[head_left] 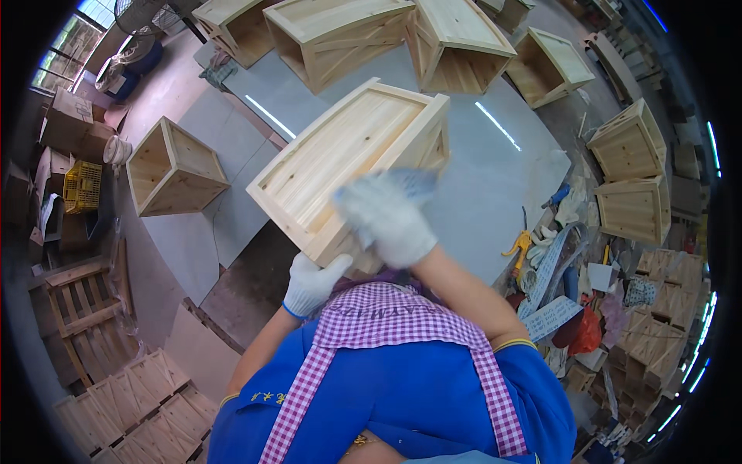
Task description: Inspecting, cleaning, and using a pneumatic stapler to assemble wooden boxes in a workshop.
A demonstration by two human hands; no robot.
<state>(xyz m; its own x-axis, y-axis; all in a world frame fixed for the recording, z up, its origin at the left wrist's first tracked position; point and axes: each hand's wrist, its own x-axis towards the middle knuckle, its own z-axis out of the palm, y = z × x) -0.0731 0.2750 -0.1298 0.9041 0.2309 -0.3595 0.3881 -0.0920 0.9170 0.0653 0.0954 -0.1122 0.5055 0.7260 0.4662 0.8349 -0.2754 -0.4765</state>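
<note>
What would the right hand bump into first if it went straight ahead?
The right hand would probably first meet the pale wooden box at its fingertips; blur hides whether they already touch.

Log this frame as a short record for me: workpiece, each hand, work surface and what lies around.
Workpiece: pale wooden crate, panelled face up
Left hand: white-gloved, at the crate's near end
Right hand: white-gloved, motion-blurred, over the crate's right edge, with a bluish-grey item too blurred to identify
Work surface: grey tabletop
Far side: more wooden crates
Right side: yellow tool, exact kind unclear
Clothing: purple-and-white checked apron
</note>
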